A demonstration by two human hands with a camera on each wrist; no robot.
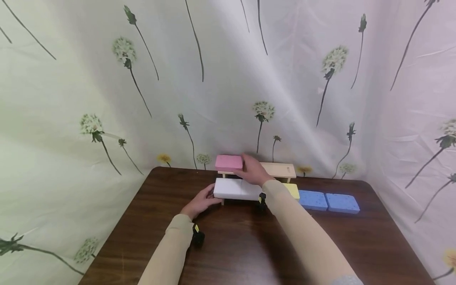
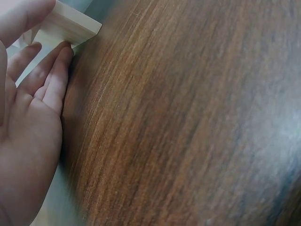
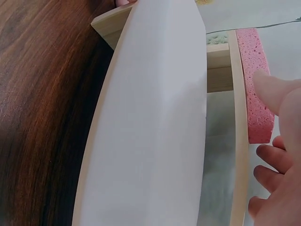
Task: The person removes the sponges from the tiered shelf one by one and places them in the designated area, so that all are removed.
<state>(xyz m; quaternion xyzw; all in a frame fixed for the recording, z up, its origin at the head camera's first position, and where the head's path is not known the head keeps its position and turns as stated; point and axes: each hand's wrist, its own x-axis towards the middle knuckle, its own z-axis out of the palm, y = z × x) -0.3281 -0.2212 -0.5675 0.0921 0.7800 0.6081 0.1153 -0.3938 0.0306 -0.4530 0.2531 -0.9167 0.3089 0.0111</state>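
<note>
A pink sponge [image 1: 228,162] sits at the left end of the rear wooden stand [image 1: 279,170]. My right hand [image 1: 253,171] holds the sponge at its right end; in the right wrist view the thumb [image 3: 273,92] presses its front face and the other fingers curl close by. Lower and in front, two white blocks [image 1: 228,188] lie side by side on the front wooden stand [image 2: 77,26]. At that stand's left end, my left hand [image 1: 200,203] grips the wood between thumb and fingers, its lower edge resting along the table.
A yellow sponge [image 1: 293,191] shows beyond the right sleeve, partly hidden. Right of it, two blue sponges [image 1: 312,200] lie in a row on the dark wooden table [image 1: 228,245]. A white curtain with printed dandelions [image 1: 228,79] hangs right behind the table's far edge.
</note>
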